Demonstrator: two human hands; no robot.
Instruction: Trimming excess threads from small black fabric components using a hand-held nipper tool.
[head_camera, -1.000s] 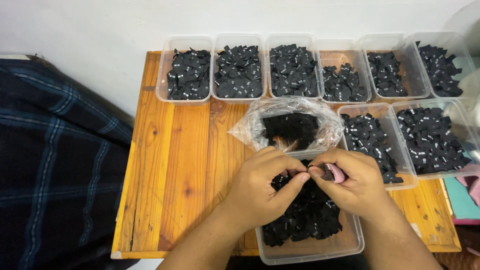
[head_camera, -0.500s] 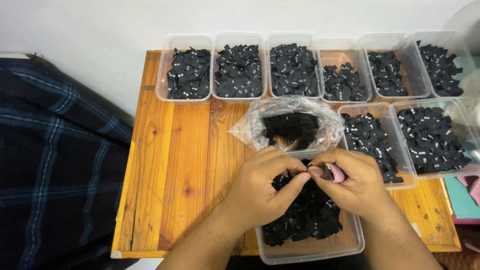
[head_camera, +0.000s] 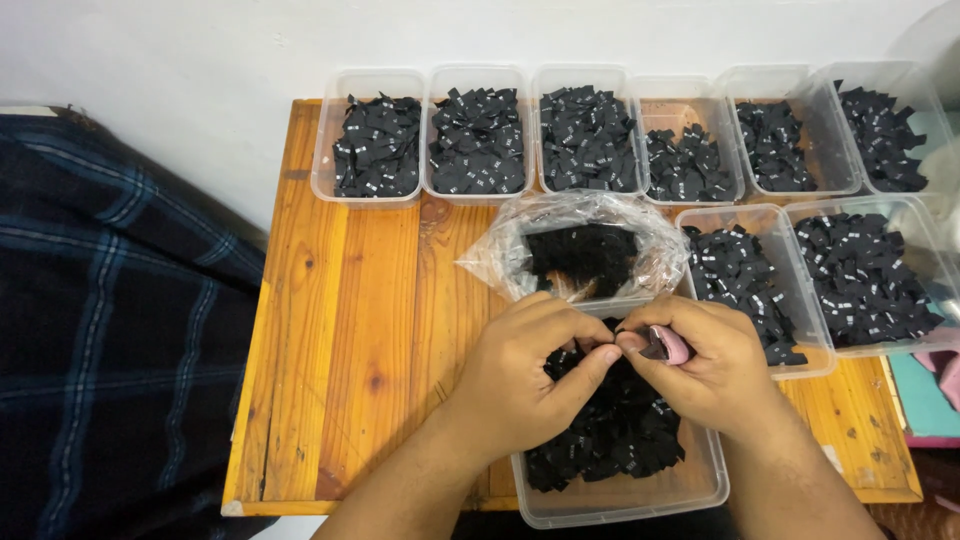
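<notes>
Matt black woven cloth labels, clear glossy plastic tub, crinkly bag, varnished knotty wooden table

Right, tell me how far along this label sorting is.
Done: eight clear tubs around the wooden table already hold black labels. In hand: the left hand and right hand, which holds a small pink tool, work one label over the near tub. Left: that tub's pile and the plastic bag of labels.
</notes>
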